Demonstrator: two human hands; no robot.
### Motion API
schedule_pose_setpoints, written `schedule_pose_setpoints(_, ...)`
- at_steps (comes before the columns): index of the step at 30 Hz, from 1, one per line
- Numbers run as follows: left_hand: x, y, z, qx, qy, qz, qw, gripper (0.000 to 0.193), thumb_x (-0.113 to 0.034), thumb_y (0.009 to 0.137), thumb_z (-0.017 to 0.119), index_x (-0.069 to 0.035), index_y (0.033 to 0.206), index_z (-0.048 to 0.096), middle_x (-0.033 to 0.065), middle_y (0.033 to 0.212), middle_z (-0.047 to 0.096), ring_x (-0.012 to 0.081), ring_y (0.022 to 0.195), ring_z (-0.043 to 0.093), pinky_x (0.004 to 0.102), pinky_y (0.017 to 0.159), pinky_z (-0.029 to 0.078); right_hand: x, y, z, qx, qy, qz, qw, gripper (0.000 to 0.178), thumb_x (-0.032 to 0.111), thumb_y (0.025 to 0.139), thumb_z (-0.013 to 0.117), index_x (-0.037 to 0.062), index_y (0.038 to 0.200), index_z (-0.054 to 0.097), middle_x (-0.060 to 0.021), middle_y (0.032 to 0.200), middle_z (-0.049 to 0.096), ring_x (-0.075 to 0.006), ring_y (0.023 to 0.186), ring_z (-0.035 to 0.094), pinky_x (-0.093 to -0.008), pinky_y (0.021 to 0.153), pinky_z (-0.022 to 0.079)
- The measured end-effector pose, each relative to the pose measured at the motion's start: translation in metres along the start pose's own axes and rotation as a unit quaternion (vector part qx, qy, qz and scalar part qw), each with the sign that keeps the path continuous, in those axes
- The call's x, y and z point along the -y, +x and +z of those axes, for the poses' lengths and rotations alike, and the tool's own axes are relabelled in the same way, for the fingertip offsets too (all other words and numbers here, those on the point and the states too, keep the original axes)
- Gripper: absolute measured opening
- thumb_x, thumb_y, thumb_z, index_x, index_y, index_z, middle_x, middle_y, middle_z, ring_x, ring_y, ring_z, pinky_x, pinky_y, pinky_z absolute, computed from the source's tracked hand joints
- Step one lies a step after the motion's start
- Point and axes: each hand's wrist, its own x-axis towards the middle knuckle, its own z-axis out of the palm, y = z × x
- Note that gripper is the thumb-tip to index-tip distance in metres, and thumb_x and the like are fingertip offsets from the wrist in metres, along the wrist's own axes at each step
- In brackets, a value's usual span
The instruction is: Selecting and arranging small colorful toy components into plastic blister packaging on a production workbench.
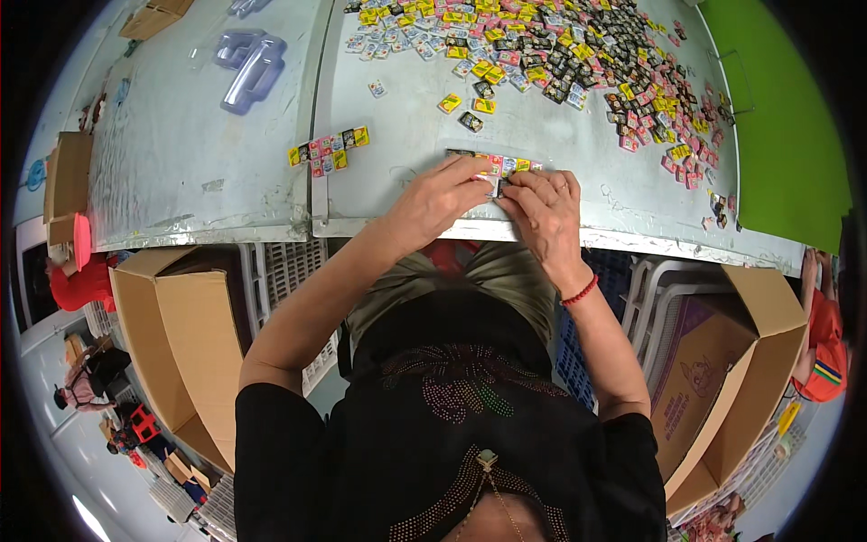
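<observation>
The left hand (438,200) and right hand (551,210) nearly meet at the near edge of the tabletop (397,135), fingers curled inward. A row of small colourful packs (509,165) lies at twelve o'clock, just beyond their fingertips and partly covered by the left. A dark pack (503,190) sits between the two, at the right fingertips; whether either hand grips it cannot be told. A loose pile (578,59) spreads at one o'clock, a smaller cluster (327,152) at nine.
</observation>
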Motion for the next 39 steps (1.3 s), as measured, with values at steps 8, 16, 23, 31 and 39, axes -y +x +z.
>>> schedule_pose_setpoints(8,0.003,-0.005,0.008,-0.038,0.008,0.017,0.999,0.021,0.0,0.07,0.074,0.0,0.09,0.067,0.009,0.095,0.064,0.0267,0.091,0.061,0.0332,0.078,0.053,0.004,-0.007,0.004,-0.026,-0.014,0.015,0.999,0.019,0.009,0.072,0.076,0.0077,0.09,0.069,-0.0034,0.094,0.063,-0.0226,0.092,0.059,-0.0399,0.087,0.043)
schedule_pose_setpoints(16,-0.004,-0.006,0.003,0.009,0.051,0.027,0.998,0.023,-0.003,0.072,0.067,-0.001,0.094,0.067,0.0075,0.102,0.061,0.0266,0.097,0.059,0.0354,0.083,0.052,0.008,-0.014,0.004,-0.018,-0.077,0.018,0.997,0.019,0.011,0.076,0.074,0.0087,0.095,0.07,-0.0037,0.096,0.062,-0.0222,0.097,0.058,-0.0434,0.094,0.041)
schedule_pose_setpoints(23,-0.001,-0.008,0.004,-0.011,0.055,0.044,0.997,0.025,-0.004,0.073,0.065,-0.002,0.097,0.066,0.0081,0.101,0.062,0.0271,0.095,0.06,0.0342,0.084,0.052,0.012,-0.015,0.004,-0.017,-0.073,0.025,0.997,0.022,0.01,0.077,0.073,0.009,0.099,0.069,-0.0043,0.098,0.061,-0.0228,0.098,0.058,-0.0451,0.096,0.04)
schedule_pose_setpoints(31,0.004,-0.006,0.0,-0.001,0.011,0.023,1.0,0.029,-0.01,0.073,0.074,-0.001,0.1,0.066,0.006,0.104,0.064,0.0237,0.1,0.06,0.0332,0.089,0.05,0.013,-0.009,-0.001,0.004,-0.049,0.052,0.997,0.026,0.01,0.077,0.074,0.0105,0.102,0.068,-0.0042,0.099,0.061,-0.0234,0.101,0.057,-0.0462,0.097,0.038)
schedule_pose_setpoints(39,0.004,-0.012,-0.001,-0.008,0.021,0.006,1.0,0.028,-0.01,0.072,0.074,-0.002,0.098,0.068,0.0052,0.106,0.065,0.0202,0.103,0.06,0.0314,0.093,0.049,0.008,0.007,-0.004,0.049,-0.048,0.03,0.997,0.027,0.014,0.074,0.076,0.0138,0.1,0.07,-0.0022,0.098,0.063,-0.023,0.101,0.057,-0.0472,0.099,0.035)
